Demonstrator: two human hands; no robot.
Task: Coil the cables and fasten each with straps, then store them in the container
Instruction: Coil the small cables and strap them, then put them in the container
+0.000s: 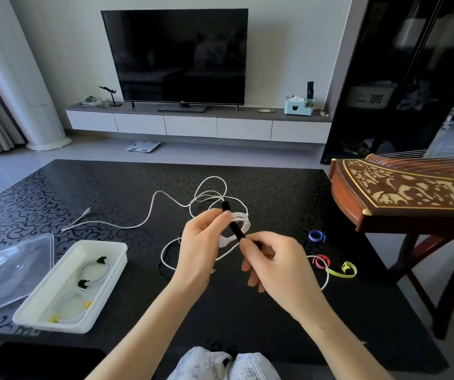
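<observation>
A lap in pale striped fabric (220, 364) is seen at the bottom edge, and two bare forearms are stretched from it over the dark patterned table (110, 187). A coiled section of a white cable (241, 219) is gripped in the curled fingers of the left hand (201, 242), held above the tabletop. The near end of a black strap (235, 229) is pinched by the right hand (272, 259), and the strap is laid slantwise across the coil. The rest of that cable is left trailing loose over the table behind the hands and away to the left.

To the near left a white container (121, 250) is set on the table, and two coiled cables are lodged inside: one bound with dark straps (94, 270), one with yellow straps (69, 305). Just beside it, on its left, a clear lid (9, 275) is laid. To the right of the hands a red strap (321, 261) and a yellow strap (343, 270) are found near each other, with a blue strap (316, 236) a little farther back.

At the table's right a carved guzheng (401, 193) is placed on its stand. Against the far wall a dark television (176, 56) is mounted on a low cabinet.
</observation>
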